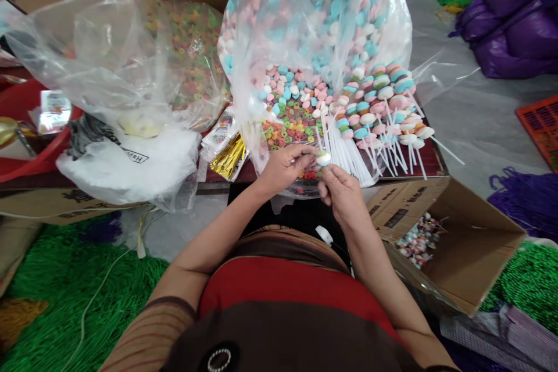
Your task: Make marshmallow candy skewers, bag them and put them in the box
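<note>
I had both hands together just over the front edge of the bench (pixel 436 170), working at a small white sweet (pixel 323 159) with some green at its top. My right hand (pixel 344 192) was nearly closed, thumb and forefinger pinched on the underside of that sweet, the other fingers curled in. My left hand (pixel 281 170) came at it from the other side, its thumb and fingertips drawn close together; whether they held a sweet or the end of a stick, I could not tell. I judged this to be the threading step, at an early stage, with only a piece or two brought together, because the loaded sticks (pixel 386 99) heaped to my right carried several layers each. The ring sweets (pixel 285 131) lay just beyond my fingers, the round pink, blue and white sweets (pixel 290 78) behind them in the mouth of the big clear bag (pixel 314 11), and the bare white sticks (pixel 346 151) fanned out beside them. As I saw it, the next move called for a light, steady pinch with the right, the pieces kept centred on one another, and a straight, gentle push so that the soft sweet would not squash or split.
</note>
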